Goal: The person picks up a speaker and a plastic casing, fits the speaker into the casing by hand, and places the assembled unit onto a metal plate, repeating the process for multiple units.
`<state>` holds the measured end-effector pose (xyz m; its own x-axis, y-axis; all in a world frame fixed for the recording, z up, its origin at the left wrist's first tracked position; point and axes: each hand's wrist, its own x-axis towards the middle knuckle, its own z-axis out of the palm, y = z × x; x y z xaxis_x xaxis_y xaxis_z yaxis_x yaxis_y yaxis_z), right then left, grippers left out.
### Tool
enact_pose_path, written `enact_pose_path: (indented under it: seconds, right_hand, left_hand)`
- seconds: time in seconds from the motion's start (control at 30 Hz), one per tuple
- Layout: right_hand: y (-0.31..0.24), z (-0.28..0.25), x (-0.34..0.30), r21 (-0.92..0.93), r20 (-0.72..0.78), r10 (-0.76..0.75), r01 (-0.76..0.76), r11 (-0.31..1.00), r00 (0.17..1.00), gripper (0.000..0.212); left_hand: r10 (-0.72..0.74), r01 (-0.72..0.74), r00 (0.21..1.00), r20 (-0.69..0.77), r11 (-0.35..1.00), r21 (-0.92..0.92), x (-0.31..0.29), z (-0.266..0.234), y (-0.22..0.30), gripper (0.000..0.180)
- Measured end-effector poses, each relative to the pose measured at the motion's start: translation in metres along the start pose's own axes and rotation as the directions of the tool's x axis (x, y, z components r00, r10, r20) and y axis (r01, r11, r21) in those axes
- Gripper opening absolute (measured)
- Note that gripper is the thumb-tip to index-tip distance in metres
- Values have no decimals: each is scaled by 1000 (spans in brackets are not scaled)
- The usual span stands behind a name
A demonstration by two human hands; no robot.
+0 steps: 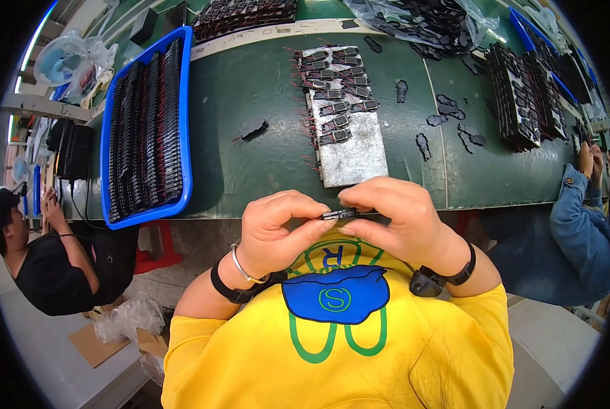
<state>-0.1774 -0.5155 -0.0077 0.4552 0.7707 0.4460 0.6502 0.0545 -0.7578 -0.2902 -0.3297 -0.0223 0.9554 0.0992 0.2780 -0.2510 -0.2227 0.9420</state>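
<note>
My left hand [272,230] and my right hand [402,213] meet over the near table edge, both closed in a pinch on one small black plastic part [339,214]. The part lies edge-on between thumbs and fingers, so its face is hidden. Just beyond my fingers lies a silvery board [353,158] holding overlapping rows of small black speaker-like modules [334,109] with thin red wires at their left. The board's near portion is bare metal. A single black piece with a red wire [254,129] rests left of the board.
A blue tray [185,123] packed with black parts stands left. Loose black pieces [447,108] are scattered right of the board, near stacked loaded boards [516,102]. A clear bag of parts [428,24] lies at the back. People sit left [59,252] and right [581,211].
</note>
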Motion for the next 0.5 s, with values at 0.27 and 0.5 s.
enact_pose_path:
  seconds: [0.27,0.5]
  right_hand:
    - [13,5,-1,94,-22,-131,133,987,991,23]
    - [15,7,-1,72,-47,-215,218,973,976,19]
  left_hand:
    - [219,-222,975,48,973,69,7,-1,-3,18]
    - [318,-324,945,72,940,109,10,1,-8,18]
